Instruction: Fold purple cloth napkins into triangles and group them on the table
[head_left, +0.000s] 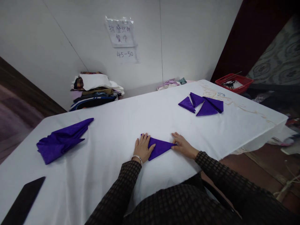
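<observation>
A purple cloth napkin, folded into a flat triangle, lies on the white tablecloth in front of me. Across its left end rests my left hand, fingers outstretched and palm down. My right hand has the napkin's pointed right corner between thumb and forefinger, its other fingers loosely curled. Farther off to the right is a cluster of several folded purple triangles. A loose, crumpled heap of purple cloth sits on the left side of the table.
Stacked clothes stand against the wall beyond the table's back edge, below a handwritten paper sign. A red basket is past the far right corner. A dark flat object lies at lower left on the tablecloth.
</observation>
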A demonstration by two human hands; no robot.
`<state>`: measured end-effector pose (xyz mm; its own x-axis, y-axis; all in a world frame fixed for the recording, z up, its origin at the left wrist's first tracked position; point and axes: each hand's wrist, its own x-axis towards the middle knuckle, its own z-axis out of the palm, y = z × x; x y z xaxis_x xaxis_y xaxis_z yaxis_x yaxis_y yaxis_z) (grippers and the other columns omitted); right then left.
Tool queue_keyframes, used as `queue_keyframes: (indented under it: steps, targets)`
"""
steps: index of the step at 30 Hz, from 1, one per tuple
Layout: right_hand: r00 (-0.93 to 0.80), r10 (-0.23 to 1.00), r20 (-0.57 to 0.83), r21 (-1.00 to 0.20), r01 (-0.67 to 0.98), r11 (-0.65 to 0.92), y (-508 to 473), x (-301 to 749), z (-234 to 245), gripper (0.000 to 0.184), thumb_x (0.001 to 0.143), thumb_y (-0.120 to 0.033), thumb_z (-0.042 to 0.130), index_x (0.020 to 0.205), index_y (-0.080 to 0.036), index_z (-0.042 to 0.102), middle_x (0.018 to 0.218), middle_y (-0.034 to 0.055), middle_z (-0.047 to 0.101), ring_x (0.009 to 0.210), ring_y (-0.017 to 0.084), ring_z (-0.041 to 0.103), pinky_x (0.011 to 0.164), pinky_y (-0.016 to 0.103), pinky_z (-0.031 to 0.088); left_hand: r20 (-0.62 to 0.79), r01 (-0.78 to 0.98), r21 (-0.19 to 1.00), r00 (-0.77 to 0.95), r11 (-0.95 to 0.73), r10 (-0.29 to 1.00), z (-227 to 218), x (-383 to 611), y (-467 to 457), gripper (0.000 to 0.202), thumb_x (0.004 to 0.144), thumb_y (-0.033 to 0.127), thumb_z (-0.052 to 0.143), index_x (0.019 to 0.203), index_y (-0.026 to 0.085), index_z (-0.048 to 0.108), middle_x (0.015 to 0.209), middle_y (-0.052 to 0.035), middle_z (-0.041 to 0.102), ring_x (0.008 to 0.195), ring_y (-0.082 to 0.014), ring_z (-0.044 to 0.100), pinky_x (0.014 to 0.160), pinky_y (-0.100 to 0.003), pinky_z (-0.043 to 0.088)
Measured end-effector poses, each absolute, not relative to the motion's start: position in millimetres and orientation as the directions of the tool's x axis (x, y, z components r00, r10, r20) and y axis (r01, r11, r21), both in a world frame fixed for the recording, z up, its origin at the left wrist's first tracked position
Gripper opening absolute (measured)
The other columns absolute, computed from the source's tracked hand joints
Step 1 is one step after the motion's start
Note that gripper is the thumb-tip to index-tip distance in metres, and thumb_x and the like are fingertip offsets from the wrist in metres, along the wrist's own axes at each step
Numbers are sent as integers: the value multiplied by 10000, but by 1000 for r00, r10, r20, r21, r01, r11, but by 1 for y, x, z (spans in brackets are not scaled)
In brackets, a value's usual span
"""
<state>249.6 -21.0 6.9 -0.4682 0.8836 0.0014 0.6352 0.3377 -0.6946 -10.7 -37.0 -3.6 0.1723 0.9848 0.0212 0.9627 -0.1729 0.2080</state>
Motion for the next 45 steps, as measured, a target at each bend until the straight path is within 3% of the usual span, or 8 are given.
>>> queue_keyframes:
  steps: [12,20,31,39,45]
  targets:
    - [-474,880,-10,-574,724,383,-24,248,4,224,903,-302,431,792,-174,578,1455,120,335,1383,267,155,1088,501,146,9,963,213,169,-167,986,-1,-10,-38,625,899,555,265,1394,179,330,1499,-90,258,1393,-251,148,1108,-487,150]
    - [-415,909,49,-496,780,383,-29,244,-2,242,907,-314,414,783,-176,569,1421,118,393,1373,261,198,1077,509,144,13,967,195,165,-164,986,-4,-10,-38,629,898,566,244,1391,185,332,1501,-74,259,1394,-241,146,1110,-480,155]
    - [-331,940,84,-497,804,327,-33,241,-8,230,868,-327,469,712,-181,555,1403,122,415,1350,277,253,1064,519,163,20,968,195,158,-159,987,-2,-10,-38,620,901,556,253,1386,181,342,1492,-69,282,1390,-235,164,1108,-477,166]
    - [-451,890,67,-417,798,435,-9,252,2,224,858,-308,481,701,-176,572,1398,136,417,1363,295,215,1065,537,142,27,973,210,96,-99,995,2,0,-44,633,885,585,278,1369,188,375,1470,-77,330,1362,-257,236,1084,-475,208]
    - [-383,923,47,-527,775,348,-3,259,-4,204,846,-354,491,746,-191,564,1404,110,419,1366,268,220,1067,533,146,52,963,245,104,-113,993,4,-8,-47,568,910,537,270,1365,215,379,1416,-56,425,1316,-218,323,1040,-408,284]
